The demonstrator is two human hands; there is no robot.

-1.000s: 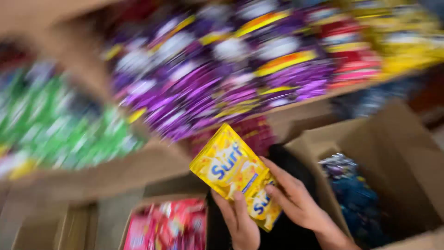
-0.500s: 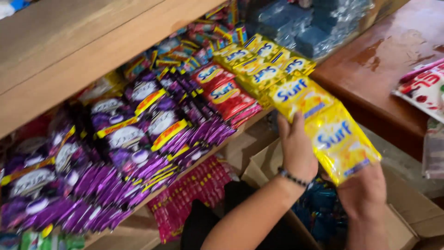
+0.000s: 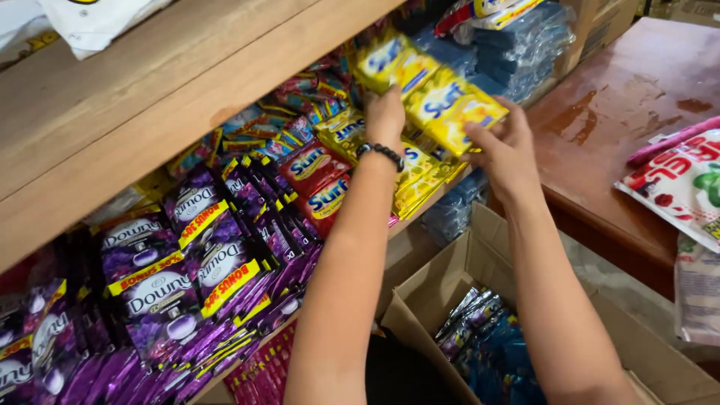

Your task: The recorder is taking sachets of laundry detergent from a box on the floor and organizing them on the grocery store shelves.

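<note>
Two hands [image 3: 385, 116] [image 3: 504, 154] hold two joined yellow sachets [image 3: 429, 86], above one open cardboard box [image 3: 480, 259]; purple sachets [image 3: 161, 281] number perhaps dozens.

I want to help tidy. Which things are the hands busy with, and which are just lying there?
In use:
left hand
right hand
yellow sachets

Lying about:
purple sachets
red sachets
cardboard box
wooden counter

Purple packets [image 3: 157, 289] fill the wooden shelf [image 3: 112, 142]. Red packets [image 3: 315, 184] lie next to them. An open cardboard box [image 3: 450, 277] holds blue packets [image 3: 487, 349]. A brown table [image 3: 622, 112] stands nearby.
</note>
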